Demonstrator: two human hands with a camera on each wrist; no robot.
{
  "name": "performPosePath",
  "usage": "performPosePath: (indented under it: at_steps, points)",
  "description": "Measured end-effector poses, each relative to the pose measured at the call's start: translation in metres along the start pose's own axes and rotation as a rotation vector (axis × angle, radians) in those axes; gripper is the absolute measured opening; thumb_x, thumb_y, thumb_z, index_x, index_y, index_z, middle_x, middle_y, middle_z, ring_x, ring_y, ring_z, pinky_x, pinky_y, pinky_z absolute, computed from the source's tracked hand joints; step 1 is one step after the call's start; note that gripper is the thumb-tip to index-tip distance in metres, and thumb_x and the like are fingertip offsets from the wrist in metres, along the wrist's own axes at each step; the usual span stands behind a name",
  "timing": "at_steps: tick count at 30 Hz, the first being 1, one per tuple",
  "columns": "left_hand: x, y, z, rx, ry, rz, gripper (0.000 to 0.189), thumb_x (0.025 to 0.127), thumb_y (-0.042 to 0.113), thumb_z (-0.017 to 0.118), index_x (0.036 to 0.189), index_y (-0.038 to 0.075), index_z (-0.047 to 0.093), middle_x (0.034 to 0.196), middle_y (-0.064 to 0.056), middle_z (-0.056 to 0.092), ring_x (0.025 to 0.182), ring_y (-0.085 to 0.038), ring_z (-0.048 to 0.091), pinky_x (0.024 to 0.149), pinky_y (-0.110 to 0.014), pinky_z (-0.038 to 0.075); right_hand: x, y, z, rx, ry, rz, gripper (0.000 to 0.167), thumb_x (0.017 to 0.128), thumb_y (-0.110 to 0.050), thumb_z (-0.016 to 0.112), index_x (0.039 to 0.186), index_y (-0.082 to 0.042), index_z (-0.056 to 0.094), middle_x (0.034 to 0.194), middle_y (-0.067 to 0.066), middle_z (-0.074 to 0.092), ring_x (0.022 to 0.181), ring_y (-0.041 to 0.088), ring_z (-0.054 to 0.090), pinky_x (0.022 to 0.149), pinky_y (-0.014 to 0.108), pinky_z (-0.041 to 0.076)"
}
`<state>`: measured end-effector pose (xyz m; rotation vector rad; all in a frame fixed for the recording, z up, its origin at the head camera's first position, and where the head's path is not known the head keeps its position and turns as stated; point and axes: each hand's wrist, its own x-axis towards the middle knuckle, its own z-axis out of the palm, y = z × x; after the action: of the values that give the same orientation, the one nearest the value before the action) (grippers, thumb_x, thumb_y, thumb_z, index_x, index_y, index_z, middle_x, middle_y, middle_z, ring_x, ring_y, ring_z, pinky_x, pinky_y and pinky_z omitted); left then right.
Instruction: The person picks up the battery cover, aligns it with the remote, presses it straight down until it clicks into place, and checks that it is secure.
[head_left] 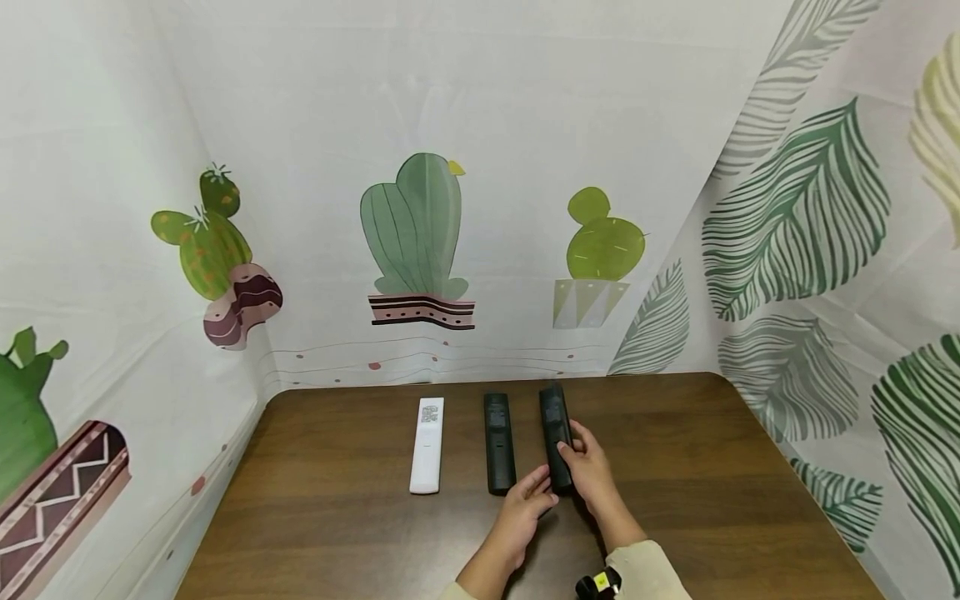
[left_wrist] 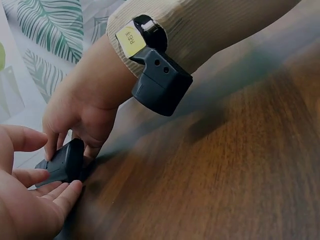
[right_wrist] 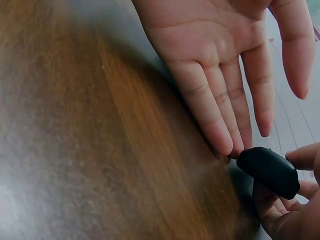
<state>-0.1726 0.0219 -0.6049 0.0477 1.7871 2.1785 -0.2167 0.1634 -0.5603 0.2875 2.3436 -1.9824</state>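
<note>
A black remote control (head_left: 553, 421), long and slim, is gripped along its right side by my right hand (head_left: 590, 471), thumb on its upper face. My left hand (head_left: 520, 515) is at the near end of this remote, fingers fairly straight. In the right wrist view, the left fingertips (right_wrist: 226, 142) meet or nearly meet the corner of the remote (right_wrist: 270, 172). The left wrist view shows the end of the remote (left_wrist: 67, 162) between both hands, raised at least slightly off the table.
Left of the held remote lie a second black remote (head_left: 499, 450) and a white remote (head_left: 427, 446) with a printed label, roughly parallel. All are on a brown wooden table (head_left: 330, 517). A patterned cloth (head_left: 510, 100) hangs behind the table and along its sides.
</note>
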Motion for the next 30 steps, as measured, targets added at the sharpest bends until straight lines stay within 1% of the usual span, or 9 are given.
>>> performPosePath:
  at_steps: [2, 10, 14, 17, 19, 22, 24, 26, 30]
  points:
    - [0.001, 0.0, 0.001, 0.005, 0.003, -0.002, 0.063, 0.092, 0.011, 0.061, 0.15, -0.005, 0.042, 0.155, -0.024, 0.044, 0.146, -0.04, 0.04, 0.118, -0.052, 0.036, 0.001, 0.002, 0.0, -0.005, 0.005, -0.003, 0.057, 0.101, -0.007, 0.055, 0.154, 0.002, 0.035, 0.124, 0.032, 0.059, 0.103, 0.034, 0.067, 0.081, 0.041, 0.057]
    - [0.001, 0.001, 0.003, 0.039, 0.005, 0.009, 0.065, 0.091, 0.011, 0.062, 0.151, -0.004, 0.041, 0.153, -0.025, 0.047, 0.143, -0.041, 0.043, 0.116, -0.054, 0.038, 0.015, 0.028, 0.0, -0.048, 0.037, -0.027, 0.057, 0.102, -0.013, 0.057, 0.154, -0.004, 0.036, 0.125, 0.029, 0.059, 0.103, 0.031, 0.067, 0.078, 0.036, 0.057]
    - [0.001, 0.001, 0.003, 0.048, 0.006, 0.007, 0.065, 0.09, 0.011, 0.062, 0.15, -0.004, 0.042, 0.152, -0.025, 0.048, 0.142, -0.041, 0.043, 0.116, -0.055, 0.038, 0.015, 0.029, 0.0, -0.071, 0.046, -0.027, 0.056, 0.101, -0.014, 0.057, 0.153, -0.005, 0.038, 0.125, 0.028, 0.06, 0.102, 0.031, 0.068, 0.077, 0.034, 0.057]
    - [0.001, 0.001, 0.004, 0.057, 0.004, 0.008, 0.064, 0.09, 0.01, 0.062, 0.149, -0.004, 0.043, 0.15, -0.026, 0.049, 0.142, -0.041, 0.044, 0.116, -0.057, 0.037, 0.014, 0.027, -0.001, -0.097, 0.043, -0.035, 0.056, 0.101, -0.013, 0.057, 0.153, -0.004, 0.038, 0.124, 0.029, 0.061, 0.102, 0.031, 0.068, 0.077, 0.036, 0.057]
    - [0.0, 0.001, 0.004, 0.073, 0.006, 0.011, 0.063, 0.09, 0.01, 0.062, 0.148, -0.005, 0.044, 0.148, -0.027, 0.051, 0.141, -0.041, 0.045, 0.115, -0.056, 0.038, 0.015, 0.027, -0.002, -0.119, 0.043, -0.044, 0.056, 0.101, -0.013, 0.057, 0.152, -0.003, 0.038, 0.122, 0.029, 0.062, 0.101, 0.03, 0.068, 0.077, 0.036, 0.057]
    - [0.0, 0.0, 0.005, 0.115, 0.009, 0.013, 0.063, 0.089, 0.011, 0.063, 0.148, -0.003, 0.046, 0.147, -0.026, 0.052, 0.14, -0.041, 0.045, 0.113, -0.057, 0.039, 0.016, 0.027, -0.002, -0.16, 0.05, -0.052, 0.055, 0.101, -0.013, 0.057, 0.152, -0.003, 0.039, 0.12, 0.027, 0.063, 0.101, 0.03, 0.068, 0.076, 0.033, 0.057]
    - [0.0, -0.001, 0.006, 0.152, 0.011, 0.019, 0.063, 0.088, 0.013, 0.064, 0.148, -0.001, 0.048, 0.146, -0.025, 0.052, 0.141, -0.042, 0.043, 0.114, -0.058, 0.038, 0.017, 0.028, -0.001, -0.194, 0.058, -0.067, 0.054, 0.101, -0.013, 0.058, 0.151, -0.002, 0.041, 0.118, 0.027, 0.064, 0.101, 0.03, 0.068, 0.076, 0.031, 0.056]
    - [0.0, -0.002, 0.007, 0.182, 0.013, 0.02, 0.063, 0.088, 0.014, 0.065, 0.147, 0.001, 0.049, 0.147, -0.024, 0.052, 0.143, -0.042, 0.04, 0.116, -0.062, 0.033, 0.017, 0.028, -0.001, -0.236, 0.07, -0.079, 0.053, 0.1, -0.013, 0.058, 0.149, -0.002, 0.043, 0.117, 0.026, 0.065, 0.101, 0.031, 0.069, 0.076, 0.031, 0.056]
    - [0.001, -0.005, 0.008, 0.218, 0.015, 0.022, 0.063, 0.087, 0.015, 0.065, 0.147, 0.004, 0.051, 0.15, -0.023, 0.05, 0.146, -0.044, 0.037, 0.119, -0.065, 0.025, 0.017, 0.027, -0.002, -0.321, 0.095, -0.12, 0.052, 0.099, -0.013, 0.06, 0.147, 0.001, 0.046, 0.112, 0.025, 0.067, 0.101, 0.032, 0.07, 0.079, 0.036, 0.057]
